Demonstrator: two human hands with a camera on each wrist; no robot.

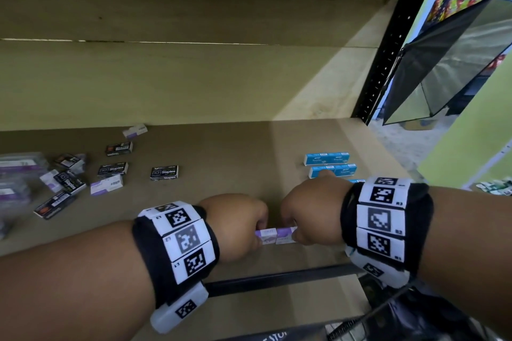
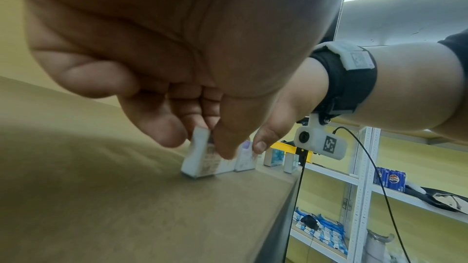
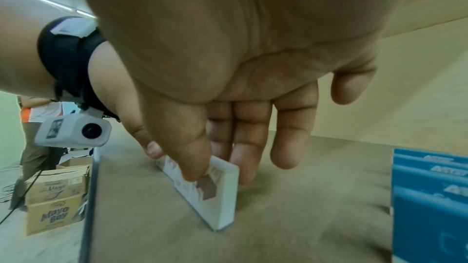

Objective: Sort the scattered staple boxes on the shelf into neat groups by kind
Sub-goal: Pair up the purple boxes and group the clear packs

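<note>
Both hands on the purple-white boxes at the shelf's front edge

Left hand (image 1: pixel 235 225) pinches one purple-white box (image 1: pixel 266 235), right hand (image 1: pixel 310 216) pinches its neighbour (image 1: pixel 285 235); both boxes stand touching end to end on the shelf (image 1: pixel 221 163).

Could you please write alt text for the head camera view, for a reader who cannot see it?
Two hands, left hand and right hand, each pinch a white-and-purple staple box, setting the pair end to end near the front edge of a brown shelf. Blue boxes lie lined up behind the right hand; black boxes and more purple ones lie scattered at left.
</note>
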